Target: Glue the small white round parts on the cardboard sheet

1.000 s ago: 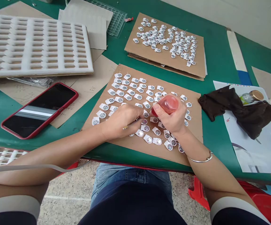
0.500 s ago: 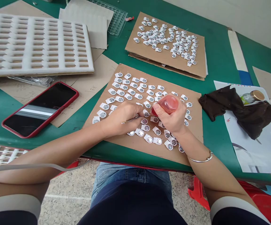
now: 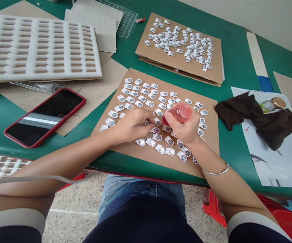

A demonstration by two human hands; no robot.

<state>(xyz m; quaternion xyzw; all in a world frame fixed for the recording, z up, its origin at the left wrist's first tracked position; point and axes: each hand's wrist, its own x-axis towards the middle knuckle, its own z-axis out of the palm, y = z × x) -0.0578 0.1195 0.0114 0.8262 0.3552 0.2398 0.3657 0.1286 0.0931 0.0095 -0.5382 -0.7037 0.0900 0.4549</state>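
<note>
My left hand (image 3: 132,126) is closed on a thin metal tool, likely tweezers (image 3: 138,125), whose front end is hidden by my fingers. My right hand (image 3: 183,126) wraps round a soft reddish squeeze bottle (image 3: 180,112), tilted with its narrow end toward my left hand. Both hands hover over a brown cardboard sheet (image 3: 125,150) bearing many small white tabbed pieces with round silvery centres. One such piece (image 3: 157,122) lies right between my left fingertips and the bottle's end; whether either touches it I cannot tell.
A second cardboard stack (image 3: 158,57) with similar pieces lies behind. To the left are a red-cased phone (image 3: 45,116) and a white slotted foam tray (image 3: 34,47). At the right, a dark cloth (image 3: 269,125) and a small gold-capped bottle (image 3: 277,103) rest on white paper (image 3: 259,168).
The metal tool in my left hand has tilted slightly, its rear end now a little higher. My right hand and the squeeze bottle have hardly moved.
</note>
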